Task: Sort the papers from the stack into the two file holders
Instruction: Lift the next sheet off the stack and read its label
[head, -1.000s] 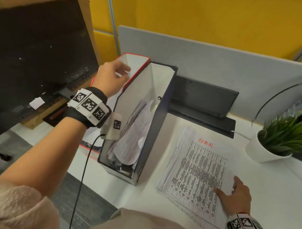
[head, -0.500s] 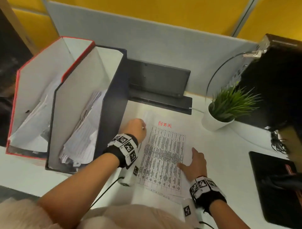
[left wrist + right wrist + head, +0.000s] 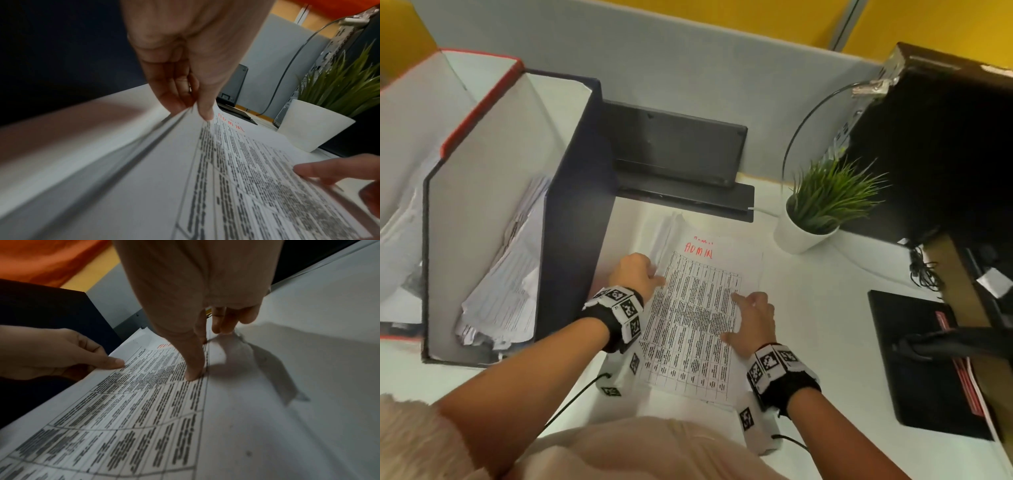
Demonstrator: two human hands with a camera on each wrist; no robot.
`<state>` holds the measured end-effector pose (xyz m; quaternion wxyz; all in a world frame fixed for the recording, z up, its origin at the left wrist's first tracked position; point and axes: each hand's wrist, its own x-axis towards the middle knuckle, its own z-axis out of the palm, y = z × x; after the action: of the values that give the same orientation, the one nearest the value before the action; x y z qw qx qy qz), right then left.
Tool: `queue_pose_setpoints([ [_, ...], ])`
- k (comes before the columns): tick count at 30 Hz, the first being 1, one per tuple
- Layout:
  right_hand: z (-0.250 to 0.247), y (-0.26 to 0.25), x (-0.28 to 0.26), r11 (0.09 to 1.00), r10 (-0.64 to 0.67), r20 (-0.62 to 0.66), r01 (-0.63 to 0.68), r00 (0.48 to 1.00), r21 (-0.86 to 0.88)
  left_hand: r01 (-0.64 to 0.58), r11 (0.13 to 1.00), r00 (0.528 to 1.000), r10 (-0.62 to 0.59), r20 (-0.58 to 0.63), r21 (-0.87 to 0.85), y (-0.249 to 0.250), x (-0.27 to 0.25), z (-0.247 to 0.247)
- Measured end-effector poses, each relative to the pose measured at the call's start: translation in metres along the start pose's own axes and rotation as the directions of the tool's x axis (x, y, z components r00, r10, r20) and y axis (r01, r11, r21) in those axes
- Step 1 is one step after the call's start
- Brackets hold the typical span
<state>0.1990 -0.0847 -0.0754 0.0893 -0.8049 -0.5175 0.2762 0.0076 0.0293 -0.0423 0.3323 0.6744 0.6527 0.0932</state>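
A stack of papers (image 3: 697, 318) lies on the white desk (image 3: 825, 308); its top sheet carries a printed table and red "ADMIN". My left hand (image 3: 642, 274) is at the stack's left edge. It pinches the top sheet (image 3: 236, 162) between thumb and fingers (image 3: 176, 104) and lifts that edge. My right hand (image 3: 751, 317) rests on the sheet's right side, thumb (image 3: 193, 369) and fingertips pressing down. Left of the stack stand a dark blue file holder (image 3: 575, 212) and, beyond it, a red-rimmed one (image 3: 479, 106). Both hold papers.
A potted plant (image 3: 815, 219) stands right of the stack. Behind the stack sits a dark flat device (image 3: 678, 150) against the grey partition (image 3: 688, 65). A black computer case (image 3: 945, 147) and a black pad (image 3: 921, 359) fill the right side.
My left hand came away from the red-rimmed holder, moved to the stack's left edge and took hold of the top sheet. The right hand stayed on the stack. The view turned right.
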Motion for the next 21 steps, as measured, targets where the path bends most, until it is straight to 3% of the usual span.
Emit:
queue_pose_setpoints([
  [5, -0.003, -0.001, 0.004, 0.978, -0.018, 0.071, 0.002, 0.997, 0.209, -0.059, 0.994, 0.998, 0.059, 0.005, 0.087, 0.0, -0.011, -0.003],
  [7, -0.004, -0.001, 0.005, 0.948, -0.009, 0.061, -0.011, 0.998, 0.318, -0.156, 0.979, 0.984, 0.166, -0.065, 0.134, 0.001, -0.018, -0.007],
  [9, -0.006, -0.001, 0.005, 0.898, 0.034, 0.006, -0.033, 0.999, 0.438, -0.316, 0.946, 0.925, 0.324, -0.199, 0.071, 0.0, -0.025, -0.008],
  [11, -0.01, -0.001, 0.006, 0.813, 0.133, -0.044, -0.083, 0.99, 0.576, -0.39, 0.917, 0.896, 0.355, -0.268, -0.089, -0.001, -0.03, -0.007],
  [14, -0.014, 0.002, 0.007, 0.688, 0.276, -0.078, -0.141, 0.958, 0.712, -0.227, 0.908, 0.965, 0.16, -0.209, -0.353, -0.004, -0.031, -0.003],
  [16, -0.017, 0.006, 0.01, 0.686, 0.314, -0.046, -0.193, 0.948, 0.702, -0.105, 0.853, 0.992, 0.054, -0.113, -0.512, -0.005, -0.028, -0.002],
  [18, -0.018, 0.01, 0.011, 0.708, 0.329, -0.021, -0.232, 0.944, 0.667, 0.004, 0.784, 0.999, -0.034, -0.038, -0.62, -0.004, -0.024, -0.004],
  [21, -0.014, 0.018, 0.009, 0.705, 0.287, -0.08, -0.154, 0.955, 0.692, 0.167, 0.717, 0.985, -0.146, 0.09, -0.676, -0.003, -0.012, -0.009],
])
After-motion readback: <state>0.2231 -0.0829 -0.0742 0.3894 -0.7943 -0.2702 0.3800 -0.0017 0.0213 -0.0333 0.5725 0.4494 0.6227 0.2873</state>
